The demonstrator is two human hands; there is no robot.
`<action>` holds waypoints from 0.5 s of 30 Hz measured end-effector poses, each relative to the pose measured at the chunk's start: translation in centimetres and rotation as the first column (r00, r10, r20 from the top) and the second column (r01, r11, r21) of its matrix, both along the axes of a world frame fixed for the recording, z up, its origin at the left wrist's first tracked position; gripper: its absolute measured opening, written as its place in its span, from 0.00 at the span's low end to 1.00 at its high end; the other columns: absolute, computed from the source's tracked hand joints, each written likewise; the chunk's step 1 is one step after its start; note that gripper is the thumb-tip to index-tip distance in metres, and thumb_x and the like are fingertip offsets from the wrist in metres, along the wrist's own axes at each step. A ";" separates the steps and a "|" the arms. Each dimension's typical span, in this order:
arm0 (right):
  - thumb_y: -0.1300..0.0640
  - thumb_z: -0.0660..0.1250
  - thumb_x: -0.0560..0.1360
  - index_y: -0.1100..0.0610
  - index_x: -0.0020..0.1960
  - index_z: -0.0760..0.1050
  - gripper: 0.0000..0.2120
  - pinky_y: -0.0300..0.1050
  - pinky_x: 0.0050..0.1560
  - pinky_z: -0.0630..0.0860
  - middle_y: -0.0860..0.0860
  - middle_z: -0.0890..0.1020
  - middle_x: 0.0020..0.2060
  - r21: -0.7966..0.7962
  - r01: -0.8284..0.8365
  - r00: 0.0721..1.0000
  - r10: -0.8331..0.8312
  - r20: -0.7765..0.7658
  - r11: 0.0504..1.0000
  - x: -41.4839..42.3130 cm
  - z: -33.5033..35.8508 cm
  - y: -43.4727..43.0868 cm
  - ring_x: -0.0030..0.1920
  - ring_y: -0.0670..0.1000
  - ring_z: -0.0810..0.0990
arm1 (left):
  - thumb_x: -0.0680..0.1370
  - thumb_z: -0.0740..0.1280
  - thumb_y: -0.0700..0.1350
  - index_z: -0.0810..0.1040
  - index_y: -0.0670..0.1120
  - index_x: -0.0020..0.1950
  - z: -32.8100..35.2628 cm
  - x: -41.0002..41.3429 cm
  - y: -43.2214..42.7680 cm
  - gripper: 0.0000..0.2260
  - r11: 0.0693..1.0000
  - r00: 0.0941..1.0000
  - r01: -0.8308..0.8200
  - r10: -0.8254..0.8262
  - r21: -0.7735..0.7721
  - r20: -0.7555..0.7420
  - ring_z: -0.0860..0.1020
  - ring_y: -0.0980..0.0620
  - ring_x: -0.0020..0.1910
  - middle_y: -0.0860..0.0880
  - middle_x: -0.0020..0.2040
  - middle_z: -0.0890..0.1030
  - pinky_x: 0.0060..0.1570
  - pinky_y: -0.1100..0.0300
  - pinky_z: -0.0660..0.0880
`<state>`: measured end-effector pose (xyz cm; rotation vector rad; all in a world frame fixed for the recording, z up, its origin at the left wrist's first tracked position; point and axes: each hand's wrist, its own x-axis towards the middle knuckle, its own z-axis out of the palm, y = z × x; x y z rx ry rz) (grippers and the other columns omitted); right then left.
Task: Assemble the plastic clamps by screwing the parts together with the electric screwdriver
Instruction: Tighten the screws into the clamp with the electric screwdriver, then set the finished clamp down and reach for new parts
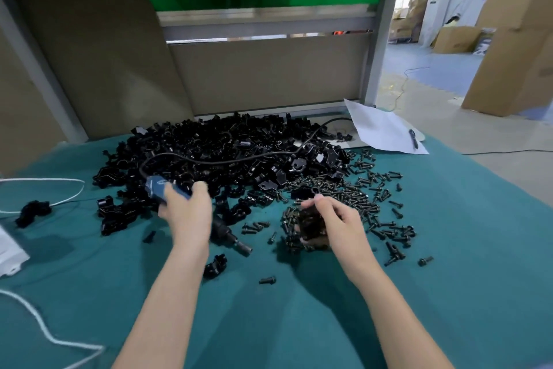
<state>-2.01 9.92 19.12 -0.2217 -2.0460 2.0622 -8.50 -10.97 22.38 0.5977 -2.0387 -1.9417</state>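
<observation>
Clamp parts (224, 153), black plastic and far too many to count, lie heaped at the back of the green cloth-covered table (449, 249). A few strays sit nearer the person, one of them a curved piece (215, 265) just beside the left forearm. To the right of the heap spreads a loose drift of dark screws (368, 198), also beyond counting. They are probably kept apart so that either can be picked up without sorting.

The one electric screwdriver (163, 187) is in the left hand (184, 210), whose fingers wrap its blue body. Its black nose points down and to the right toward the cloth, close to the other hand, which looks like a ready position for driving. Its black cord (224, 160) loops back over the heap.

The right hand (332, 219) is curled around a dark clump (311, 226) held low over the screws. Motion blur hides whether that is a clamp part, screws or both. I judge that a piece is being readied for the bit.

Farther out lie one white sheet of paper (386, 132) with one pen (414, 138) on it, a white cord (45, 180) at the left, and cardboard boxes (514, 39) on the floor beyond.
</observation>
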 end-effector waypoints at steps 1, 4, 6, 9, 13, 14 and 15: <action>0.52 0.63 0.85 0.52 0.45 0.86 0.15 0.49 0.36 0.85 0.51 0.86 0.43 0.033 0.014 1.000 -0.014 -0.003 0.999 0.5 0.6 0.6 0.40 0.44 0.86 | 0.82 0.61 0.48 0.62 0.50 0.78 0.1 1.3 1.0 0.24 0.984 0.996 0.041 -0.054 -0.175 -0.072 0.69 0.46 0.68 0.47 0.77 0.61 0.61 0.51 0.66; 0.48 0.64 0.83 0.47 0.49 0.84 0.11 0.43 0.36 0.80 0.43 0.83 0.36 0.292 0.100 0.995 -0.096 -0.028 0.951 2.2 3.2 3.3 0.35 0.38 0.79 | 0.82 0.63 0.49 0.75 0.54 0.62 1.2 4.8 5.7 0.09 0.835 0.855 0.388 -0.484 -0.391 -0.186 0.78 0.52 0.60 0.51 0.63 0.77 0.59 0.55 0.75; 0.45 0.64 0.82 0.46 0.48 0.83 0.11 0.47 0.38 0.77 0.41 0.83 0.33 0.467 0.141 0.989 -0.144 -0.030 0.873 4.0 5.0 5.6 0.33 0.40 0.78 | 0.82 0.65 0.49 0.77 0.54 0.57 1.5 7.5 9.4 0.04 0.638 0.650 0.664 -0.750 -0.390 -0.122 0.82 0.57 0.48 0.52 0.52 0.83 0.52 0.56 0.79; 0.40 0.63 0.81 0.49 0.48 0.82 0.15 0.50 0.36 0.83 0.47 0.83 0.35 0.635 0.148 0.974 -0.222 0.038 0.758 7.9 6.9 9.9 0.31 0.47 0.81 | 0.82 0.67 0.48 0.75 0.52 0.59 0.7 11.1 14.8 0.07 0.429 0.446 0.766 -0.891 -0.478 -0.085 0.83 0.54 0.43 0.53 0.48 0.82 0.50 0.49 0.81; 0.39 0.63 0.80 0.49 0.47 0.80 0.16 0.45 0.30 0.80 0.51 0.81 0.34 0.781 0.077 0.909 -0.365 0.200 0.620 14.7 6.9 15.8 0.26 0.50 0.81 | 0.81 0.67 0.48 0.73 0.52 0.60 -0.8 15.5 21.2 0.09 0.241 0.249 0.872 -0.968 -0.426 -0.039 0.83 0.48 0.44 0.55 0.45 0.80 0.50 0.43 0.80; 0.38 0.63 0.79 0.48 0.47 0.80 0.15 0.46 0.32 0.81 0.52 0.82 0.36 0.801 0.051 0.890 -0.391 0.235 0.596 16.3 6.6 17.0 0.29 0.51 0.82 | 0.80 0.67 0.48 0.72 0.53 0.60 -1.3 16.6 22.6 0.09 0.175 0.187 0.884 -0.982 -0.434 -0.014 0.82 0.49 0.44 0.56 0.45 0.80 0.49 0.44 0.80; 0.37 0.63 0.79 0.47 0.47 0.81 0.15 0.48 0.36 0.82 0.52 0.83 0.38 0.826 0.024 0.870 -0.418 0.260 0.563 17.8 6.2 18.1 0.33 0.50 0.83 | 0.80 0.67 0.49 0.72 0.54 0.60 -1.8 17.5 23.9 0.09 0.108 0.126 0.886 -0.992 -0.450 0.009 0.82 0.51 0.44 0.56 0.46 0.80 0.50 0.46 0.80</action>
